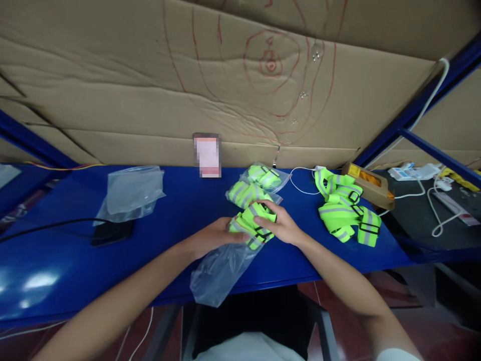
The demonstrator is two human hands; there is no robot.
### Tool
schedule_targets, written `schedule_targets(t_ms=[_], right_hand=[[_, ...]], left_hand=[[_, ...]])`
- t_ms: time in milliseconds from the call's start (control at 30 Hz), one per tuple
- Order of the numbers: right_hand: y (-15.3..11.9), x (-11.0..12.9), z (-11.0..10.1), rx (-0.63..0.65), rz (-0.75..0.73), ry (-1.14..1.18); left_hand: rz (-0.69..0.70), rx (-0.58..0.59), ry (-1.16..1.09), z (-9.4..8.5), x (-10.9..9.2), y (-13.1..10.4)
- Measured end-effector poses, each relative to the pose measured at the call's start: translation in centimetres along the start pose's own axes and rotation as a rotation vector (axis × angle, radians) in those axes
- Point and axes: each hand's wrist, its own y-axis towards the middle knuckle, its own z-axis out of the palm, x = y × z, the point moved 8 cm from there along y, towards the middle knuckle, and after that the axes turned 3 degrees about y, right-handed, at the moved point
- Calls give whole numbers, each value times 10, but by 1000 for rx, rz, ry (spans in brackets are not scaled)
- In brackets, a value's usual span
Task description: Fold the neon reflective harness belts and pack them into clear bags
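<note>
Both hands grip one folded neon-green reflective strap (259,216) with black buckles, above the blue table's front part. My left hand (216,236) wraps its left side, the thumb lying on top. On the right side, my right hand (280,224) presses with its thumb, fingers behind. A clear plastic bag (221,276) hangs below the strap toward the table's front edge; its upper end is hidden by the strap and my left hand. Just behind lie two bagged green straps, one nearer (244,193) and one farther (265,176).
Loose green straps (343,210) lie on the right of the blue table (176,195), near an open cardboard box (372,185). Clear bags (131,193) partly cover a black phone (112,233) at left. Another phone (208,156) leans on the cardboard wall. White cables run at right.
</note>
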Motion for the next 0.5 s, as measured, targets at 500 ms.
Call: schedule_targets(t_ms=[500], right_hand=[[0, -11, 0, -74, 53, -13]], left_hand=[[-25, 79, -215, 5, 8, 2]])
